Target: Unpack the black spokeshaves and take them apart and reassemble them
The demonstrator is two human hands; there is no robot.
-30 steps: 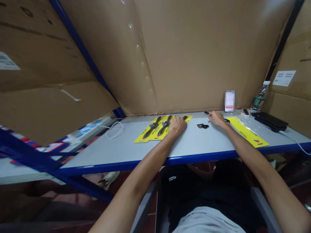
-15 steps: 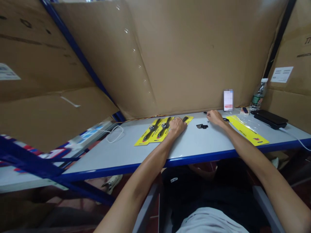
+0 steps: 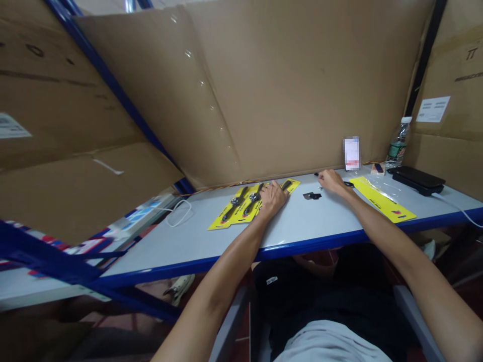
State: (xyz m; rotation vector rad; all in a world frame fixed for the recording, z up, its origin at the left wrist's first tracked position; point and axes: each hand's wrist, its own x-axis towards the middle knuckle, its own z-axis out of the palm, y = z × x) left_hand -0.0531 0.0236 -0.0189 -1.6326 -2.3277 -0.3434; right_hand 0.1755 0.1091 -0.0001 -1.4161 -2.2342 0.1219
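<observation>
Yellow cards [image 3: 226, 219] with dark tools fixed on them lie side by side on the left half of the tabletop. My left hand [image 3: 273, 200] rests over the rightmost of these cards, fingers spread, covering part of it. Farther right, my right hand [image 3: 330, 180] is on the table near the back edge with its fingers drawn together; what they hold, if anything, is too small to name. Small black pieces [image 3: 312, 196] lie between the hands, nearer the right one. To the right of my right hand is another yellow card [image 3: 385, 200] with clear plastic on it.
A phone [image 3: 352, 153] stands upright at the back, with a water bottle [image 3: 398, 145] to its right. A black device [image 3: 416, 180] with a white cable sits at the right. A white cable [image 3: 178, 213] loops at the left. Cardboard [image 3: 264, 90] walls the back of the table [image 3: 211, 246].
The view has shifted slightly. My left hand's fingers look more spread over the card. My right hand stays in nearly the same place.
</observation>
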